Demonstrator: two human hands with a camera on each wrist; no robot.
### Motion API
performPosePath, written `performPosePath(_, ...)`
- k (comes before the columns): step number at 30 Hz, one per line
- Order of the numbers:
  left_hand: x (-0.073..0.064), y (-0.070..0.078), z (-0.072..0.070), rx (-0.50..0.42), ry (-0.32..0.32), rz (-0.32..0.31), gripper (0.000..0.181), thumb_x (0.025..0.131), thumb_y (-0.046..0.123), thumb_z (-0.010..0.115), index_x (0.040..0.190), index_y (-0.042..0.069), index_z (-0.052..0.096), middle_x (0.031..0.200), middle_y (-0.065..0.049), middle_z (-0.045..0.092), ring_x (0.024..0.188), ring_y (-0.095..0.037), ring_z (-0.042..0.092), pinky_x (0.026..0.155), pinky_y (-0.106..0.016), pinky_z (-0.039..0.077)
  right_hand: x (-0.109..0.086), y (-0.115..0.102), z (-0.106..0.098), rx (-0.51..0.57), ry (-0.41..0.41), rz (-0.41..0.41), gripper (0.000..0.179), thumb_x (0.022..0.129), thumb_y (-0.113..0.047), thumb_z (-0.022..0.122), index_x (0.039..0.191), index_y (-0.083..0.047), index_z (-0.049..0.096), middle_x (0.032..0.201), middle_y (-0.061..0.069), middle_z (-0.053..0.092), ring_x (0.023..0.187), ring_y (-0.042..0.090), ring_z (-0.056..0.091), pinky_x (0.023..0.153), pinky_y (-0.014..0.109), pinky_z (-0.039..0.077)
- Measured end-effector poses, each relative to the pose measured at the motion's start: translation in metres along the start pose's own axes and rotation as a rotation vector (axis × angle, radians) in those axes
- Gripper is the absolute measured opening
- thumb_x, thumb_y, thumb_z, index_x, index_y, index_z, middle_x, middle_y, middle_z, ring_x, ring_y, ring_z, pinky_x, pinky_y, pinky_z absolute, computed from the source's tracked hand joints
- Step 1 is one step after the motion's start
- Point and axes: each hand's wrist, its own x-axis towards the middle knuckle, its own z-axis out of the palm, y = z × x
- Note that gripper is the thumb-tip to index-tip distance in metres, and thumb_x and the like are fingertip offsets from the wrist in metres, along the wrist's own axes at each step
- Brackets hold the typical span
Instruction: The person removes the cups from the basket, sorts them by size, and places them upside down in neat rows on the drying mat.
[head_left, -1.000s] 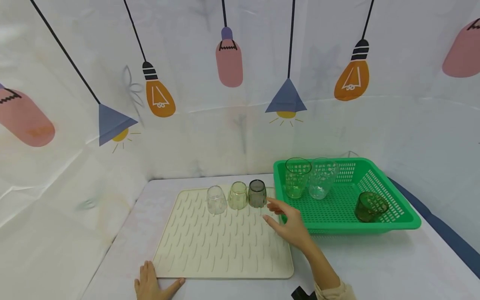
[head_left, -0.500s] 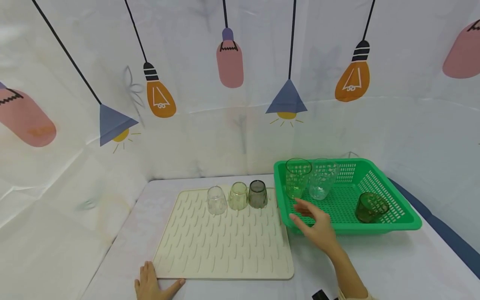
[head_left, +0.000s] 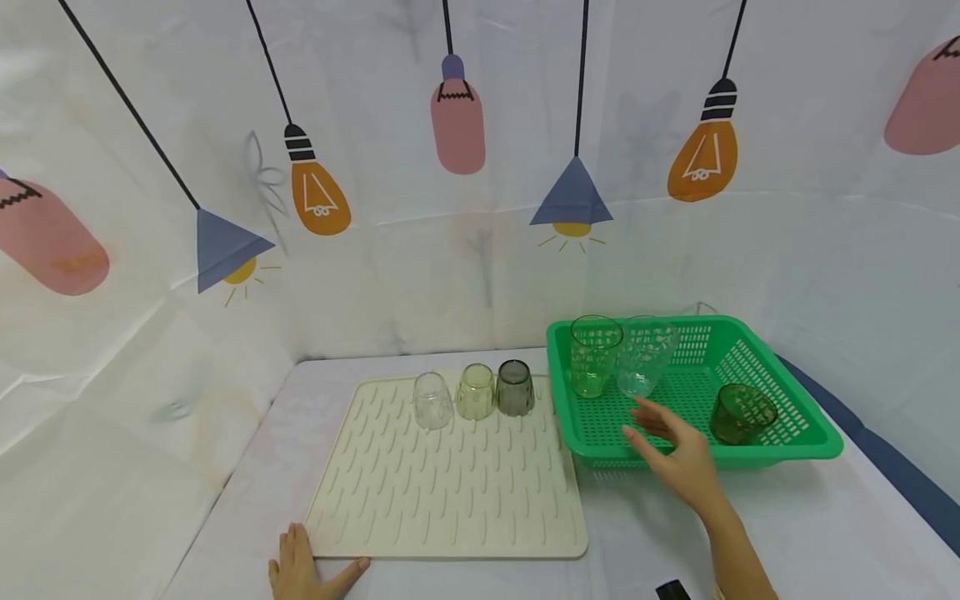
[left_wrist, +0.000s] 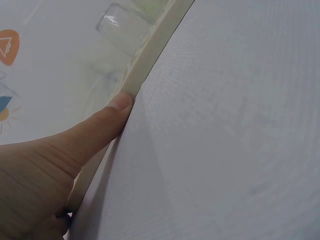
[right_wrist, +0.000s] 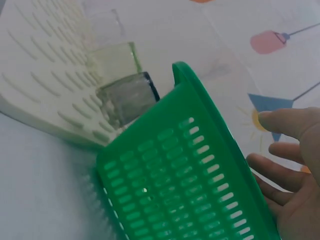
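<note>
My left hand (head_left: 303, 571) rests at the near left corner of the cream draining mat (head_left: 450, 500), its thumb (left_wrist: 120, 101) along the mat's front edge in the left wrist view. With fingers parted and nothing between them, my right hand (head_left: 678, 454) hovers over the near rim of the green basket (head_left: 802, 450). Inside the basket stand a tall green glass (head_left: 592, 358) and a tall clear glass (head_left: 641, 362), and a short dark green glass (head_left: 738, 415) lies to the right. Upside down along the mat's back are a clear glass (head_left: 432, 402), a yellowish glass (head_left: 476, 392) and a grey glass (head_left: 515, 387).
A white cloth covers the table (head_left: 750, 517). Behind it hangs a pale sheet (head_left: 450, 275) printed with lamps. The basket's left side stands close against the mat's right edge. A dark blue strip (head_left: 877, 450) runs along the right side.
My right hand has moved right, from beside the grey glass to the basket's near rim, with its fingers still parted. The left hand and the glasses have stayed in place.
</note>
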Motion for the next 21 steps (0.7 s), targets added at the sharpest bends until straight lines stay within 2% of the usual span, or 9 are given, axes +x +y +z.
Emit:
performPosePath(5, 0.000, -0.002, 0.001, 0.002, 0.016, 0.042, 0.140, 0.052, 0.067, 0.067, 0.131, -0.015, -0.014, 0.136, -0.035, -0.018, 0.125, -0.043, -0.020, 0.097, -0.051, -0.023, -0.001, 0.008, -0.007, -0.063, 0.025, -0.002, 0.057, 0.076, -0.022, 0.070, 0.128, -0.023, 0.047, 0.108, -0.005, 0.060, 0.094, 0.006, 0.057, 0.075, 0.009, 0.044)
performPosePath(8, 0.000, -0.003, 0.002, 0.017, 0.040, 0.047, 0.141, 0.050, 0.068, 0.067, 0.131, -0.016, -0.011, 0.136, -0.036, -0.014, 0.126, -0.044, -0.017, 0.098, -0.051, -0.022, -0.001, 0.010, -0.012, -0.090, 0.045, 0.016, 0.058, 0.075, -0.023, 0.071, 0.128, -0.026, 0.047, 0.107, -0.008, 0.060, 0.092, 0.004, 0.058, 0.074, 0.008, 0.043)
performPosePath(17, 0.000, -0.002, 0.003, 0.021, 0.032, 0.011, 0.144, 0.046, 0.073, 0.065, 0.132, -0.016, -0.010, 0.136, -0.036, -0.016, 0.124, -0.046, -0.019, 0.097, -0.054, -0.021, -0.002, 0.025, -0.027, -0.107, 0.101, 0.060, 0.061, 0.072, -0.021, 0.074, 0.127, -0.029, 0.048, 0.106, -0.008, 0.061, 0.093, 0.002, 0.057, 0.074, 0.006, 0.042)
performPosePath(21, -0.001, 0.000, 0.003, 0.019, 0.027, -0.010, 0.146, 0.044, 0.075, 0.064, 0.133, -0.015, -0.010, 0.136, -0.035, -0.016, 0.123, -0.046, -0.021, 0.097, -0.056, -0.019, -0.001, 0.032, -0.035, -0.138, 0.146, 0.050, 0.061, 0.070, -0.021, 0.076, 0.125, -0.027, 0.050, 0.104, -0.009, 0.061, 0.093, 0.000, 0.056, 0.075, 0.004, 0.040)
